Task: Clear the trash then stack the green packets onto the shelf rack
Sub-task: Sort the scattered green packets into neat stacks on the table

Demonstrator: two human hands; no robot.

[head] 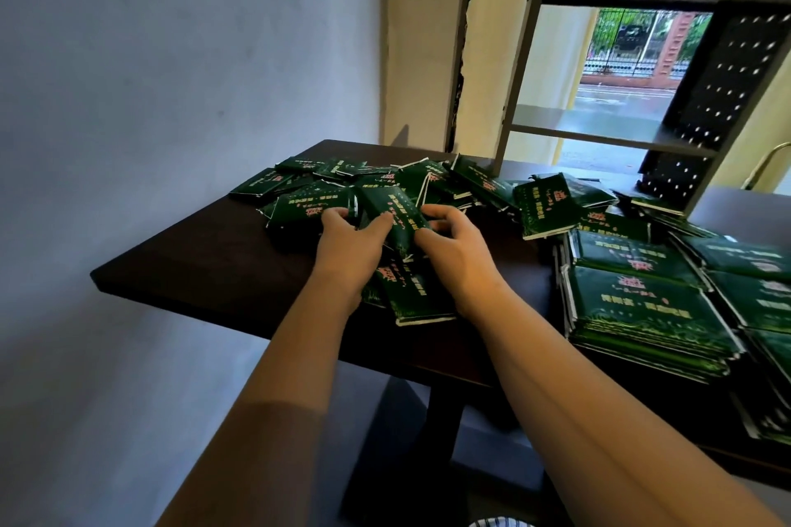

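- Centre frame: left hand [347, 246] and right hand [456, 255], both grips clamped on one green packet [396, 213] above the table [192, 252].
- Best squared against the loose packets [342, 180] before lifting toward the shelf rack [719, 98], upper right.

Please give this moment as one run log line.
phase: gathering | left hand: grips green packet | right hand: grips same packet | loose pile: on table | shelf rack: behind

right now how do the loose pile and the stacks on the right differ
The loose pile lies jumbled, tilted every way; the stacks lie flat, edges roughly aligned. The left hand and right hand grip a packet in the loose pile; neither touches the stacks. Both share the same green printed wrapping.
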